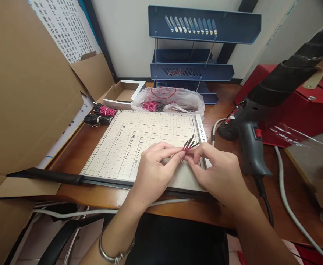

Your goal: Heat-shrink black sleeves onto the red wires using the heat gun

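My left hand [157, 165] pinches a small bunch of magenta wires [188, 145] with black ends between thumb and forefinger. The black ends fan out upward above the fingertips. At the right side of the bunch my right hand [216, 165] is closed in a pinch on the wires, its fingertips partly hiding them. Both hands are above the right part of a paper cutter [106, 154], whose cream board carries a printed grid. The cutter's black handle [53, 176] lies along the near left edge.
Tied bundles of black-ended wires [99, 119] lie left of a clear plastic bag [178, 97] holding more wires. Behind are an open box [124, 92] and a blue rack [191, 70]. At right, a hot-air gun [249, 140] stands by a red case [296, 110]. Cardboard [20, 92] rises at left.
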Demonstrator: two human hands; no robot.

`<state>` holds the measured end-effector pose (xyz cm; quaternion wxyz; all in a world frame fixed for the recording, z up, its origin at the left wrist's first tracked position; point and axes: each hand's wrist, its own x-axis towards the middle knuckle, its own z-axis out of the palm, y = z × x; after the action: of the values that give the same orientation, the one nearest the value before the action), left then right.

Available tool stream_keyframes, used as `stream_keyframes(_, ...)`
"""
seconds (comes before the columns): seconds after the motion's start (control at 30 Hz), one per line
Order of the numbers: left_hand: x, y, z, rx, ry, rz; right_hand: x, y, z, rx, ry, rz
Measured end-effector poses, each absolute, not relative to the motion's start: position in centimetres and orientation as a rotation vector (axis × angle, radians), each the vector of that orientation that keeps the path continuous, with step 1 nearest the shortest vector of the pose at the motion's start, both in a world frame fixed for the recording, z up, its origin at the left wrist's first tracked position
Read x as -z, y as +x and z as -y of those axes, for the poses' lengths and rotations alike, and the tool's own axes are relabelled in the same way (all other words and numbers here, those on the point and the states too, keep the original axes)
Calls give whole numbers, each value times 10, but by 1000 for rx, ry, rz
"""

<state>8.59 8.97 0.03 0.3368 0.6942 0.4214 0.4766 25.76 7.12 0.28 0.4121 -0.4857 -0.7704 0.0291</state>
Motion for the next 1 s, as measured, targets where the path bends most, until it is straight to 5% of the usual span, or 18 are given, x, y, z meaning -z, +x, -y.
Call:
stream_keyframes(0.33, 4, 86, -90, -1236, 1839, -1160, -1, 257, -68, -25, -1230, 1979)
stream_keyframes(1.0, -3, 82, -89, -1215, 1489, -1215, -23, 244, -60, -536, -1388, 1772)
